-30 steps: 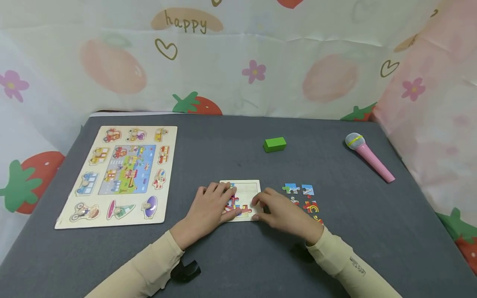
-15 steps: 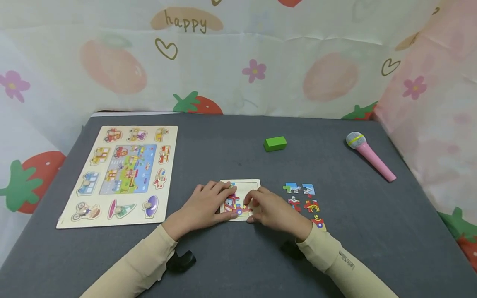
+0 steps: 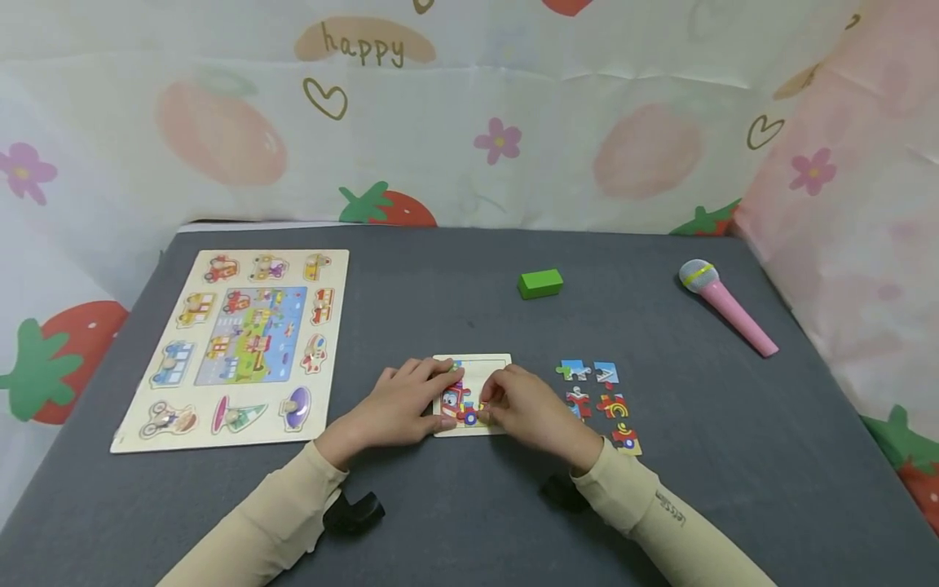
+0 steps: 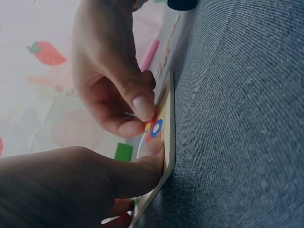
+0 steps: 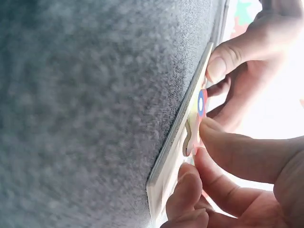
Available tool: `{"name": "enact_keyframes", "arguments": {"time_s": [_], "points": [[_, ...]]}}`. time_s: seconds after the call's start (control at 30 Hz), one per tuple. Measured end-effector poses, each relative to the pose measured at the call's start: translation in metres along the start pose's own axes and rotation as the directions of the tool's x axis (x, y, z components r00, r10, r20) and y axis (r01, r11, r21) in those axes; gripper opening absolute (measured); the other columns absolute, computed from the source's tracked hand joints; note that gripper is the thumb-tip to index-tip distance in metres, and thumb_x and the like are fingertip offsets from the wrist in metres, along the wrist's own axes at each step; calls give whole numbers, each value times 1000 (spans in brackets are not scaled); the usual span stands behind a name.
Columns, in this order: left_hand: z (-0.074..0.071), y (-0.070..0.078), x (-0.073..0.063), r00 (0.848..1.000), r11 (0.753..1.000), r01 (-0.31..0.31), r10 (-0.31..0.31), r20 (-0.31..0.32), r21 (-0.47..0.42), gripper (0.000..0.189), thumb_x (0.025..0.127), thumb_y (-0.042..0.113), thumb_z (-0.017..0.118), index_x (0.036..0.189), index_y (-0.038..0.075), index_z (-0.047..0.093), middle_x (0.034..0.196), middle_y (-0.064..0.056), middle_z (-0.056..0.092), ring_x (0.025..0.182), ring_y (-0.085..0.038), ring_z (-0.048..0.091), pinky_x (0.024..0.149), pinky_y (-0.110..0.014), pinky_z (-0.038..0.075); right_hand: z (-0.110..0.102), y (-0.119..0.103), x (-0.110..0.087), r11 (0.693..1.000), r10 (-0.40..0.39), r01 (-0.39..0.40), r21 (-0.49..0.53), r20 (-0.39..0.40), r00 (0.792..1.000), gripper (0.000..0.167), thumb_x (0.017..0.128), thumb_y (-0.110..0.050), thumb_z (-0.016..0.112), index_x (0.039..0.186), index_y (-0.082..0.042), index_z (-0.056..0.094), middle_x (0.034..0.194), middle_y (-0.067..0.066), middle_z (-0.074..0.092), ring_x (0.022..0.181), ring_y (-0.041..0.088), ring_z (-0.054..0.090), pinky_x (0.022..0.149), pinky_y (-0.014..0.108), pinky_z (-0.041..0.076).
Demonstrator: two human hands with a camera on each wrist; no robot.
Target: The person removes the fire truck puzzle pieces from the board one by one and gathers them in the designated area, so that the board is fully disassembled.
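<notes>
A small wooden puzzle tray (image 3: 487, 367) lies on the table's near middle, with red and purple puzzle pieces (image 3: 451, 400) set in its left part. My left hand (image 3: 398, 410) rests over the tray's left side, fingers extended and thumb pressing near its front edge, hiding part of the picture. My right hand (image 3: 535, 416) pinches a puzzle piece (image 5: 191, 137) with a blue wheel between thumb and fingertips. In the right wrist view this piece stands slightly tilted above the tray floor, beside the left thumb (image 5: 217, 69).
Several loose puzzle pieces (image 3: 614, 405) lie right of the tray. A large wooden vehicle peg puzzle (image 3: 337, 326) is at the left. Farther back are a green block (image 3: 540, 284) and a pink toy microphone (image 3: 734, 314). A printed cloth (image 3: 550, 196) hangs behind the table.
My right hand has moved left over the tray with the wheel piece, bringing it beside the set pieces. The left hand has shifted slightly left, its thumb drawn back along the tray's front.
</notes>
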State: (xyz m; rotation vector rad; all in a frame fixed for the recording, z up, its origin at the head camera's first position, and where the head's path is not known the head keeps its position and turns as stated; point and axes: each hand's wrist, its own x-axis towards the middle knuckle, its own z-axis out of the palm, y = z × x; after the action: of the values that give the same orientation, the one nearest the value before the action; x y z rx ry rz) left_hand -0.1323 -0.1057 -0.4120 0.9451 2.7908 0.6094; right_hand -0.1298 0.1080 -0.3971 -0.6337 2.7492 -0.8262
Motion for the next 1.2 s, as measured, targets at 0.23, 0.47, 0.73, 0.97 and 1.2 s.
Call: {"name": "enact_keyframes", "arguments": {"time_s": [0.23, 0.47, 0.73, 0.97, 1.2], "points": [[-1, -1, 0, 1000, 999, 13, -12, 19, -30, 65, 88, 37, 67, 144, 13, 44, 143, -10, 44, 128, -31, 40, 89, -49, 34, -2, 1, 0, 996, 34, -35, 82, 11, 999, 11, 86, -10, 71, 84, -12, 60, 75, -3, 59, 64, 10, 50, 59, 26, 41], [-3, -5, 1, 998, 1000, 7, -6, 55, -23, 67, 89, 42, 65, 147, 16, 41, 145, -8, 42, 130, -29, 38, 92, -49, 33, -32, 16, -10, 984, 33, -36, 174, 18, 999, 7, 88, -10, 69, 87, -11, 62, 81, -1, 63, 71, 11, 56, 64, 27, 46], [-7, -5, -1, 995, 1000, -12, 12, 99, 1, 70, 91, 44, 62, 150, 18, 35, 149, -7, 38, 132, -29, 36, 93, -47, 32, -78, 61, -50, 980, 61, -76, 183, 84, 995, 5, 89, -13, 68, 90, -11, 63, 82, 0, 63, 72, 16, 58, 63, 28, 48], [-7, -11, -1, 991, 999, -35, 38, 127, -28, 69, 92, 38, 62, 151, 17, 32, 150, -8, 35, 134, -30, 33, 93, -49, 31, -84, 84, -74, 977, 79, -116, 178, 201, 976, 9, 89, -14, 68, 90, -10, 60, 82, 0, 62, 71, 13, 56, 60, 26, 46], [-8, -15, 0, 988, 995, -20, 34, 148, -94, 69, 92, 35, 63, 150, 17, 31, 150, -7, 35, 135, -28, 33, 96, -50, 30, -72, 87, -80, 988, 76, -98, 122, 178, 981, 9, 88, -10, 68, 86, -10, 60, 78, -3, 62, 66, 6, 54, 58, 23, 44]]}}
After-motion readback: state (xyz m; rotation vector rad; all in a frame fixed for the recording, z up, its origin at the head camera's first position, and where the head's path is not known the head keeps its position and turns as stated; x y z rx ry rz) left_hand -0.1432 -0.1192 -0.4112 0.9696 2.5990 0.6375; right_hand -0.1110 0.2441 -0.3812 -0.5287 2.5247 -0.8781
